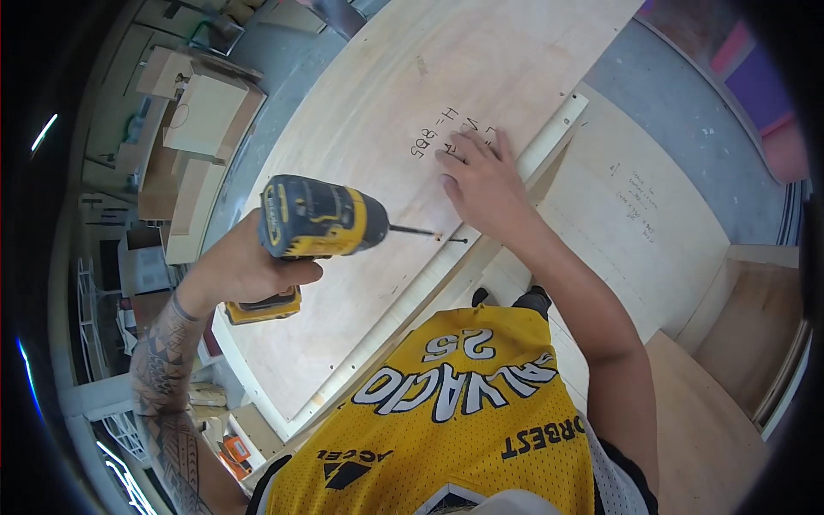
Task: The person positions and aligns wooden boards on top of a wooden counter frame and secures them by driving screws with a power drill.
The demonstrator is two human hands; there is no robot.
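Note:
My left hand is wrapped round the grip of a yellow and black cordless drill. Its long thin bit points right, over the edge of a large pale plywood panel. Close to the bit's tip is a small dark screw; I cannot tell whether they touch. My right hand lies on the panel with its fingers spread, partly covering dark handwritten marks. Along the panel's near edge runs a pale wooden strip.
A second marked plywood sheet lies to the right, beside a wooden box-like frame. Wooden cabinet pieces stand on the grey floor at the far left. An orange item sits low on the left.

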